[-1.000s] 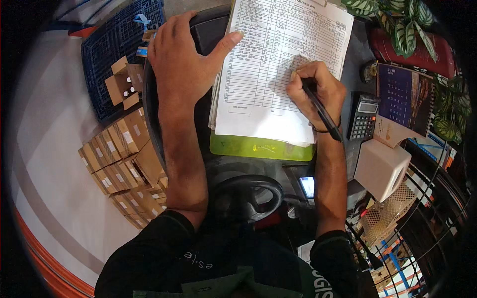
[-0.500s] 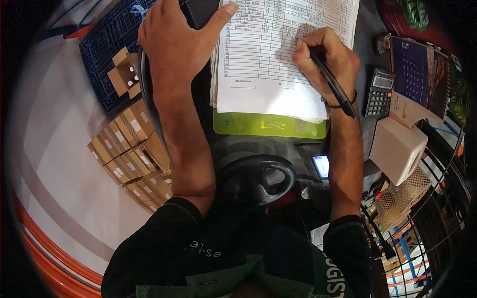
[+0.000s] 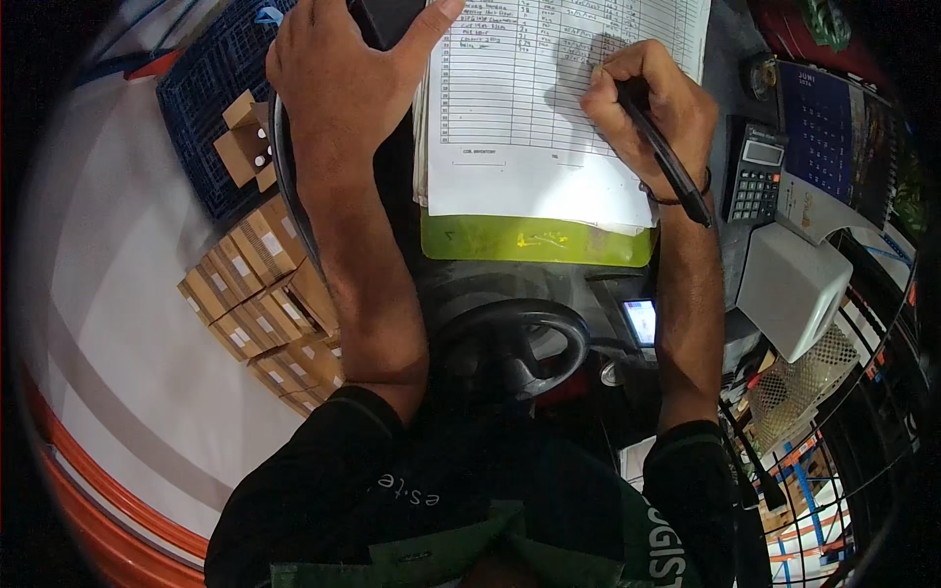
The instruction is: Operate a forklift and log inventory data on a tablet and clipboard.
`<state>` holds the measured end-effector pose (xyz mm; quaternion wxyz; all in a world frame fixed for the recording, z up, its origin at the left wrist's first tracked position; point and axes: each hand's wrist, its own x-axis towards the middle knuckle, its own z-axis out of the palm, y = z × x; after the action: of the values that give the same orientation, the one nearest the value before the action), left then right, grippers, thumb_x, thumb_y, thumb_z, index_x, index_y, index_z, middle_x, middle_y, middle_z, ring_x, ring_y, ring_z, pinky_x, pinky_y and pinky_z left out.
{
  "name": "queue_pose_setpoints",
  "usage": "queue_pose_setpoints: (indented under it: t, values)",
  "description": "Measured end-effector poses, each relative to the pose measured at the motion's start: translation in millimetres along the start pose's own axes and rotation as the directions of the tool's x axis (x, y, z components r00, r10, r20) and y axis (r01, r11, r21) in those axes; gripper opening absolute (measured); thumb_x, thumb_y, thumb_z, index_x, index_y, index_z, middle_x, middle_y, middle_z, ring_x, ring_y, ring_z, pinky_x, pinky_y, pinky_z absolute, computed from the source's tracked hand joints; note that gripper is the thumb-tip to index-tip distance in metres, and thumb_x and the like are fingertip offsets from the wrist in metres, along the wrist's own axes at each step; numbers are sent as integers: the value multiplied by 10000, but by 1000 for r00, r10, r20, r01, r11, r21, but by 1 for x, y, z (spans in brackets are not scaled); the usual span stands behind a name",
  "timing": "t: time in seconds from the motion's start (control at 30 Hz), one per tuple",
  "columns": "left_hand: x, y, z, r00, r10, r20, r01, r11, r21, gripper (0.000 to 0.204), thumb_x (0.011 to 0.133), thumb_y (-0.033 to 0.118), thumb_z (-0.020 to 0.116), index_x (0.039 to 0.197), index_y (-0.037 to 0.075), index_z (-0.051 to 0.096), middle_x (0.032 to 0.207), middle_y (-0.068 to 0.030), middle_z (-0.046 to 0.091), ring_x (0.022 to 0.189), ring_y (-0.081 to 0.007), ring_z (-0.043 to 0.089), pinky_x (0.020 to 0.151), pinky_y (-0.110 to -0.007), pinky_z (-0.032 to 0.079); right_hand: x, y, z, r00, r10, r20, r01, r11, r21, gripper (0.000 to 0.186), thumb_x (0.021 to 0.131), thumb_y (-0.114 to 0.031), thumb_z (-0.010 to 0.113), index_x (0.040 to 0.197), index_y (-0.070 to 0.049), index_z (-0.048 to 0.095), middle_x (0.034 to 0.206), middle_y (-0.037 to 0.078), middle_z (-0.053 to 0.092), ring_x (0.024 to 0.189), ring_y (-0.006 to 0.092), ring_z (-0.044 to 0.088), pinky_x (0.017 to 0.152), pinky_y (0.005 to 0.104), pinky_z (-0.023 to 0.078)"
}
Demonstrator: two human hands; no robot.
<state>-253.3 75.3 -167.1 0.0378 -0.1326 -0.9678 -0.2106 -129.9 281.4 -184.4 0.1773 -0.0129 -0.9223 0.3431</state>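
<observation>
A black pen (image 3: 667, 157) is gripped in my right hand (image 3: 667, 108), its tip end down at the ruled columns of a printed form. That paper form (image 3: 529, 181) tops a stack of sheets on a yellow-green clipboard (image 3: 534, 240). My left hand (image 3: 348, 78) lies spread over a dark box-like object (image 3: 387, 20), its thumb reaching the upper left edge of the paper. Some of the left fingertips are cut off by the top of the picture. Handwriting fills the upper rows of the form, with blank rows beneath.
Below the clipboard is a black steering wheel (image 3: 510, 343), with a lit screen (image 3: 640, 321) to its right. Further right are a calculator (image 3: 755, 171), a desk calendar (image 3: 818, 137) and a white box-shaped object (image 3: 792, 289). Stacked cartons (image 3: 260, 294) and a blue pallet (image 3: 201, 147) stand at left.
The view has shifted slightly, so most things sit a little higher or further right. My right hand keeps the pen on the form; my left hand stays where it was.
</observation>
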Motion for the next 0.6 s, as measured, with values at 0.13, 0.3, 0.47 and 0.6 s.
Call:
queue_pose_setpoints:
  t: [0.13, 0.3, 0.47, 0.6]
  values:
    - [0, -2, 1, 1000, 4, 2, -4, 1000, 15, 842, 855, 542, 762, 1421, -23, 500, 1438, -268, 516, 1372, -419, 455, 1150, -531, 354, 1, 1, 1, 1000, -22, -10, 22, 1000, -8, 187, 867, -170, 783, 861, -74, 622, 785, 36, 714, 672, 64, 660, 592, 226, 539]
    - [0, 1, 0, 999, -35, 4, 35, 999, 22, 863, 850, 556, 759, 1431, -24, 493, 1454, -272, 502, 1389, -423, 437, 1157, -535, 344, -2, 3, 1, 999, -11, -43, 10, 999, -36, 208, 841, -161, 807, 848, -85, 614, 740, 29, 692, 643, 71, 651, 570, 237, 528]
    - [4, -6, 2, 998, -51, 42, 51, 999, 12, 877, 854, 563, 749, 1441, -31, 481, 1478, -278, 479, 1408, -426, 416, 1169, -536, 329, 0, -2, -2, 1000, 18, 4, -18, 1000, -20, 181, 847, -143, 785, 843, -72, 619, 793, 31, 714, 672, 69, 645, 603, 235, 536]
    - [0, 4, -1, 999, -25, 26, 25, 1000, 6, 885, 853, 565, 749, 1444, -34, 477, 1479, -281, 477, 1409, -425, 415, 1169, -538, 328, -1, 1, -3, 1000, 7, -22, -7, 999, -37, 165, 843, -130, 779, 833, -61, 629, 786, 29, 709, 656, 58, 623, 592, 223, 515]
